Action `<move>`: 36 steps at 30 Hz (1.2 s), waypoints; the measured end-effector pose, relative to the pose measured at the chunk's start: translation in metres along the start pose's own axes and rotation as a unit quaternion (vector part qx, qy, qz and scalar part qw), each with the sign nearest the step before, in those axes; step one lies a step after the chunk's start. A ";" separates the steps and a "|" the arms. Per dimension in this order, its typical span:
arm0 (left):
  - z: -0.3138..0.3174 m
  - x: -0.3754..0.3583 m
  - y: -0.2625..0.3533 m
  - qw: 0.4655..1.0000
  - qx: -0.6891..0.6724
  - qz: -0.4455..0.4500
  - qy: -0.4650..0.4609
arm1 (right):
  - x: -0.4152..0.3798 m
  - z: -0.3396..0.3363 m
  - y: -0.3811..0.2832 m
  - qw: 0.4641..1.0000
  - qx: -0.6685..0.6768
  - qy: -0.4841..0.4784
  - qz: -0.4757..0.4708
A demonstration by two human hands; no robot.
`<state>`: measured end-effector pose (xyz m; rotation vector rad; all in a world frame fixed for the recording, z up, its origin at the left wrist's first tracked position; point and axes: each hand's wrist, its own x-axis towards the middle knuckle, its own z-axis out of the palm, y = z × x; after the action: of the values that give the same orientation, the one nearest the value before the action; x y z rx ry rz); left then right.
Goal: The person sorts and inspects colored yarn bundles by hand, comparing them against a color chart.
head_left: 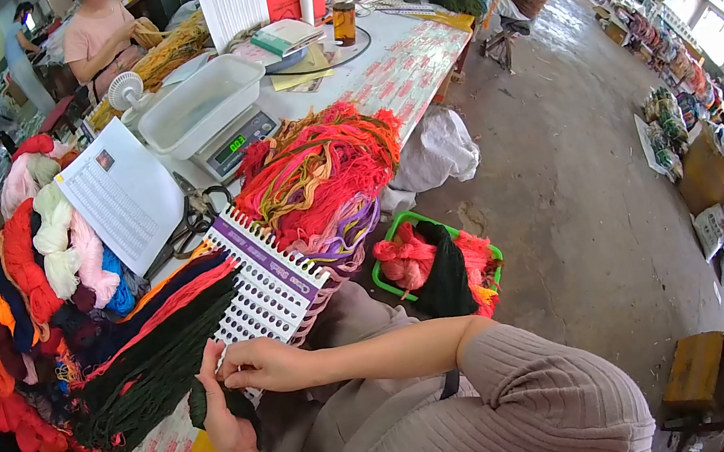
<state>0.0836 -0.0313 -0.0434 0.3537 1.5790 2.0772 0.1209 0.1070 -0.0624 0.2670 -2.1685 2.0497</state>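
Observation:
A white perforated card (261,287) with a purple printed band lies at the table's near edge, and coloured yarn strands hang from its left side. Long dark green strands (159,363) spread leftward from it. At the card's lower left corner, my right hand (260,364) is closed, thumb and fingertips pinched together. My left hand (223,410) is closed beside it, fingertips meeting those of the right, with dark green yarn (238,403) against the palm. What lies between the fingertips is too small to make out.
Scissors (192,222), a printed sheet (124,195), a scale (237,146) with a plastic tub (203,104) and a red yarn pile (315,176) are on the table. A green basket (378,276) of yarn stands right. Other people (102,39) sit beyond.

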 end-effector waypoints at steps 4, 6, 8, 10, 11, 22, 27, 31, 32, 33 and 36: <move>-0.006 -0.003 0.006 0.989 -0.142 -0.038 -0.004 | -0.002 -0.002 -0.007 1.000 0.014 0.018 -0.021; -0.011 -0.001 0.008 0.983 -0.180 -0.025 0.008 | -0.003 -0.003 -0.017 0.980 0.160 0.017 0.117; -0.015 -0.003 0.013 0.978 -0.206 -0.025 0.025 | -0.004 -0.004 -0.017 0.960 0.227 -0.008 0.166; -0.022 -0.005 0.014 0.978 -0.207 -0.020 0.029 | -0.005 -0.001 -0.012 0.934 0.317 -0.011 0.167; -0.022 -0.007 0.020 0.984 -0.170 -0.018 0.055 | -0.005 -0.001 -0.012 0.926 0.334 -0.015 0.174; -0.025 -0.010 0.031 0.988 -0.141 0.002 0.061 | -0.003 -0.001 -0.013 0.954 0.248 0.018 0.168; -0.024 -0.010 0.030 0.991 -0.119 0.006 0.057 | -0.005 -0.003 -0.012 0.953 0.248 0.020 0.173; -0.025 -0.010 0.029 0.990 -0.132 0.001 0.048 | -0.005 -0.003 -0.012 0.953 0.247 0.021 0.172; -0.026 -0.010 0.029 0.989 -0.141 0.000 0.040 | -0.005 -0.003 -0.012 0.954 0.248 0.021 0.169; -0.026 -0.010 0.030 0.989 -0.139 -0.001 0.041 | -0.005 -0.003 -0.012 0.953 0.250 0.021 0.169; -0.025 -0.009 0.030 0.989 -0.141 -0.011 0.044 | -0.006 -0.004 -0.012 0.953 0.251 0.025 0.164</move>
<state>0.0724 -0.0626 -0.0215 0.1446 1.3037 2.2864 0.1297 0.1105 -0.0520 -0.1056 -1.7151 2.7414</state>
